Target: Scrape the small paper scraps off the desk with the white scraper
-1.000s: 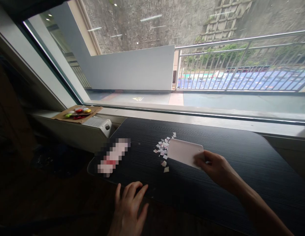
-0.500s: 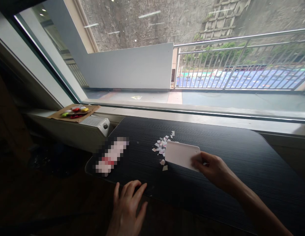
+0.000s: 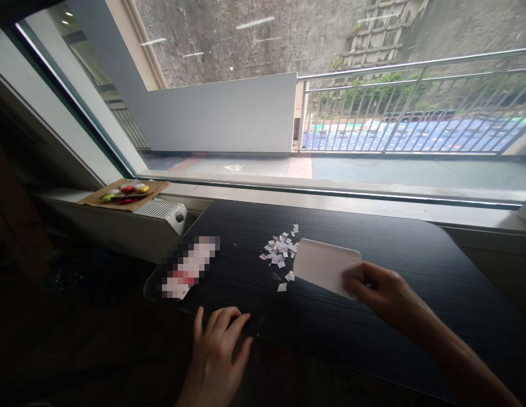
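Observation:
My right hand (image 3: 377,288) pinches the near right corner of a flat white rectangular board (image 3: 324,263) with a small hole near one corner. The board is held at the right side of a loose pile of small white paper scraps (image 3: 280,249); whether it touches the black table (image 3: 399,254) I cannot tell. A few scraps lie apart from the pile, towards the front. At the table's front edge my left hand (image 3: 220,339) rests with its fingers spread and holds nothing.
On the table's left lies a pixelated pale strip with a red patch (image 3: 189,268). Cardboard (image 3: 91,198) with small colourful items sits on the ledge beside a white radiator (image 3: 173,217). A large window (image 3: 254,181) rises behind the table, with a metal railing (image 3: 415,113) outside.
My right hand has drawn the white board to the right, away from the scraps, uncovering more of the pile. My left hand stays at the table edge.

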Available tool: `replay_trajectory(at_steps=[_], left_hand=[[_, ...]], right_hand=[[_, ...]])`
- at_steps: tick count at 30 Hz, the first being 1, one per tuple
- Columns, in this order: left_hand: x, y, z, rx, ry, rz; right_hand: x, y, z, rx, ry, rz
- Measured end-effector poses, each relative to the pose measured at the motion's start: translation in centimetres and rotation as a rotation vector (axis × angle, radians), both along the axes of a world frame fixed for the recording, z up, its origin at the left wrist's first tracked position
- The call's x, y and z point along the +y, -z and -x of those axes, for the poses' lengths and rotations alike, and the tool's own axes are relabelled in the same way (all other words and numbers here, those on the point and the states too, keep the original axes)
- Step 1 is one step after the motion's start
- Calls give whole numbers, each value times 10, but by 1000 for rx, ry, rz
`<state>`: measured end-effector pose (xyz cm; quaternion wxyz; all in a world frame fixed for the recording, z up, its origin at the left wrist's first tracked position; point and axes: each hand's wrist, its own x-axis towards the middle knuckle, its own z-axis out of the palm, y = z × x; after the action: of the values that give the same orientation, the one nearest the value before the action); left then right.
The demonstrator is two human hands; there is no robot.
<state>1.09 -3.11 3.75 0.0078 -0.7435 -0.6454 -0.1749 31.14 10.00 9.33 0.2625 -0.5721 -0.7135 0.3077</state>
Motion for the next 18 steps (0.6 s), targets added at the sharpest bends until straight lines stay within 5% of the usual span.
replay_trajectory(at_steps=[9, 18], left_hand=[[47, -30, -35, -105, 61, 2], [30, -13, -17, -71, 35, 58]], right_hand=[[-15, 1, 0, 7, -19, 36], [-8, -2, -7, -181, -54, 6]])
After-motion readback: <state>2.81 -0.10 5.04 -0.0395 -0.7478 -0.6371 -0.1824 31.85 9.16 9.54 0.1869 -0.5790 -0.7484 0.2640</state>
